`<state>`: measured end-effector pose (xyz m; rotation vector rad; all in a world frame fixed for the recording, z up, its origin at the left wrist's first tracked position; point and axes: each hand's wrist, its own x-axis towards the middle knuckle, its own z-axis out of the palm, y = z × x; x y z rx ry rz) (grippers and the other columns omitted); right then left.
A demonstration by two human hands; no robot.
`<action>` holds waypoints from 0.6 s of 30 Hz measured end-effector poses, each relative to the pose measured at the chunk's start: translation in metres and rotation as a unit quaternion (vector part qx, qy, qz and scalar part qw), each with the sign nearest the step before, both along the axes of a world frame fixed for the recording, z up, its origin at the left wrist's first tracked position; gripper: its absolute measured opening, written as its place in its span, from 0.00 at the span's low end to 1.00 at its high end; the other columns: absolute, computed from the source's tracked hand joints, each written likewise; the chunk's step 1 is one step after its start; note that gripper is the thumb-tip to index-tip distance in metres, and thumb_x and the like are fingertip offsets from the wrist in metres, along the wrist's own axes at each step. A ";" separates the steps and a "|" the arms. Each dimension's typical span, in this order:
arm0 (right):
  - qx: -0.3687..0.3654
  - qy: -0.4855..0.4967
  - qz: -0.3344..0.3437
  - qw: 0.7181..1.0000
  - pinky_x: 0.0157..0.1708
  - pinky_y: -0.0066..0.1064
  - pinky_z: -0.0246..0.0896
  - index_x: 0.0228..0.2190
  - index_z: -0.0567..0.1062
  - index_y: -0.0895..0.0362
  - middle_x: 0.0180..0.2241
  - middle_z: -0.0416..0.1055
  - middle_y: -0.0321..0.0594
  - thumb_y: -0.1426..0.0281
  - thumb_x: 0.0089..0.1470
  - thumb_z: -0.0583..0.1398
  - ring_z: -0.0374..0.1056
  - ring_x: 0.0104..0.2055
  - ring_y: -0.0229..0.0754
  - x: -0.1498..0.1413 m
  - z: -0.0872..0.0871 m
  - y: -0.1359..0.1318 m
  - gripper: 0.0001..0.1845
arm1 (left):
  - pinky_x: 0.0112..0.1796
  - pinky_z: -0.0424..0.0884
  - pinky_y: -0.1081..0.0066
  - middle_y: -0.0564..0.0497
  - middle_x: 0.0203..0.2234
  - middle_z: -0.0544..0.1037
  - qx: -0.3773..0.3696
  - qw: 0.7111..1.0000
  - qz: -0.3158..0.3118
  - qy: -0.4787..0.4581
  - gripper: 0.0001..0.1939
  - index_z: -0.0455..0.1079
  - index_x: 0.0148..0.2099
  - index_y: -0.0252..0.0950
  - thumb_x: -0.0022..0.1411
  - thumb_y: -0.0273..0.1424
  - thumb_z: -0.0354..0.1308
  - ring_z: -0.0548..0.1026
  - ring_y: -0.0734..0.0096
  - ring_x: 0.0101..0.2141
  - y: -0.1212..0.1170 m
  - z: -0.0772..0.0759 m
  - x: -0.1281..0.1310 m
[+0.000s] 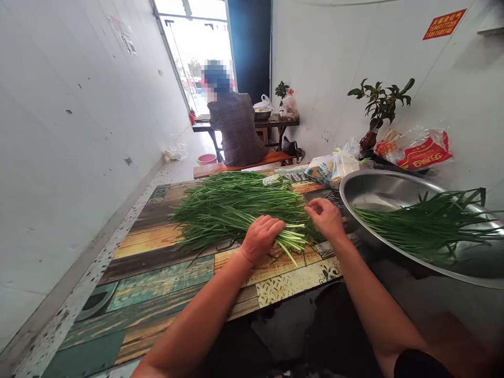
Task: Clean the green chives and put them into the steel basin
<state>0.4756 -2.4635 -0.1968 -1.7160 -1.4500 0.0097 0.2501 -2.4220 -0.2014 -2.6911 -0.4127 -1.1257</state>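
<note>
My left hand (263, 237) is wrapped round a bunch of garlic chives (293, 239), whose pale stem ends stick out to the right. Behind it, a big pile of garlic chives (232, 194) spreads over the table, leaves to the left and stems to the right. My right hand (326, 216) hovers by the stem ends of the pile, thumb and forefinger pinched together. Whatever may be between those fingertips is too small to make out. More chives (425, 220) lie inside a large steel basin (388, 181) to the right.
The table (157, 278) has a patterned wood-plank top. Plastic bags (334, 165), a potted plant (378, 105) and a red package (425, 149) stand behind the basin. Farther off, a person (236, 126) sits on a bench at another table (275, 124), back towards me. A white wall runs along the left.
</note>
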 end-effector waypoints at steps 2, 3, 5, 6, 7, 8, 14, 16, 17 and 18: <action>0.016 -0.066 0.046 0.997 0.41 0.37 0.57 0.32 0.78 0.56 0.34 0.73 0.43 0.69 0.51 0.60 0.66 0.38 0.45 0.000 0.000 0.012 0.07 | 0.35 0.65 0.69 0.48 0.32 0.76 -0.001 1.000 0.014 0.009 0.14 0.68 0.45 0.34 0.69 0.27 0.41 0.69 0.69 0.32 0.000 0.000 0.000; 0.014 -0.094 0.061 0.994 0.44 0.39 0.57 0.33 0.79 0.56 0.35 0.73 0.44 0.71 0.50 0.61 0.66 0.41 0.47 0.000 0.000 0.018 0.07 | 0.35 0.65 0.68 0.48 0.31 0.76 0.004 1.000 0.022 0.017 0.14 0.69 0.45 0.34 0.69 0.28 0.41 0.68 0.69 0.31 -0.001 0.001 0.000; 0.005 -0.128 0.076 0.989 0.47 0.42 0.56 0.30 0.79 0.56 0.37 0.73 0.46 0.72 0.50 0.61 0.65 0.43 0.48 -0.003 0.001 0.025 0.05 | 0.34 0.64 0.68 0.48 0.29 0.74 0.014 0.999 0.031 0.036 0.15 0.70 0.42 0.35 0.69 0.30 0.42 0.68 0.69 0.30 -0.001 0.001 -0.001; 0.007 -0.133 0.078 0.988 0.47 0.43 0.56 0.29 0.79 0.56 0.37 0.72 0.46 0.72 0.51 0.61 0.64 0.44 0.48 -0.005 0.002 0.025 0.05 | 0.34 0.63 0.68 0.49 0.27 0.74 0.017 0.998 0.034 0.040 0.15 0.70 0.40 0.35 0.69 0.30 0.42 0.67 0.69 0.30 -0.001 0.001 -0.001; 0.014 -0.133 0.078 0.988 0.48 0.43 0.56 0.28 0.79 0.56 0.37 0.72 0.45 0.72 0.51 0.61 0.64 0.44 0.48 -0.008 0.005 0.023 0.05 | 0.33 0.63 0.68 0.49 0.26 0.73 0.020 0.998 0.037 0.038 0.14 0.70 0.40 0.35 0.69 0.30 0.43 0.67 0.69 0.29 0.000 0.001 -0.002; 0.027 -0.127 0.079 0.988 0.48 0.43 0.55 0.29 0.78 0.56 0.37 0.72 0.45 0.72 0.52 0.60 0.64 0.44 0.48 -0.012 0.009 0.019 0.05 | 0.32 0.62 0.69 0.50 0.25 0.72 0.023 0.998 0.040 0.031 0.13 0.70 0.42 0.34 0.68 0.30 0.44 0.67 0.69 0.28 0.000 0.000 -0.003; 0.054 0.000 0.198 0.979 0.42 0.34 0.61 0.32 0.74 0.55 0.34 0.72 0.41 0.69 0.57 0.55 0.67 0.39 0.42 -0.043 0.021 -0.027 0.07 | 0.39 0.67 0.68 0.43 0.40 0.74 0.029 0.996 0.053 -0.064 0.13 0.70 0.49 0.34 0.67 0.30 0.47 0.69 0.67 0.37 -0.001 -0.003 -0.003; 0.030 0.060 0.205 0.976 0.37 0.32 0.62 0.31 0.73 0.56 0.32 0.72 0.40 0.68 0.56 0.56 0.68 0.36 0.41 -0.048 0.015 -0.033 0.07 | 0.38 0.67 0.69 0.45 0.36 0.73 0.023 0.996 0.052 -0.073 0.12 0.71 0.44 0.34 0.67 0.30 0.47 0.68 0.68 0.35 -0.003 -0.001 -0.002; 0.018 0.085 0.191 0.978 0.35 0.31 0.62 0.30 0.73 0.56 0.31 0.73 0.39 0.67 0.56 0.56 0.68 0.34 0.40 -0.049 0.012 -0.034 0.07 | 0.37 0.67 0.69 0.46 0.33 0.73 0.020 0.996 0.052 -0.072 0.12 0.72 0.42 0.34 0.67 0.31 0.47 0.68 0.69 0.33 -0.004 0.000 -0.001; 0.007 0.103 0.175 0.979 0.34 0.31 0.62 0.29 0.74 0.56 0.31 0.73 0.39 0.67 0.55 0.57 0.68 0.33 0.40 -0.049 0.009 -0.033 0.08 | 0.35 0.67 0.70 0.47 0.31 0.73 0.018 0.996 0.049 -0.068 0.13 0.72 0.40 0.34 0.67 0.32 0.47 0.67 0.69 0.32 -0.005 0.001 -0.001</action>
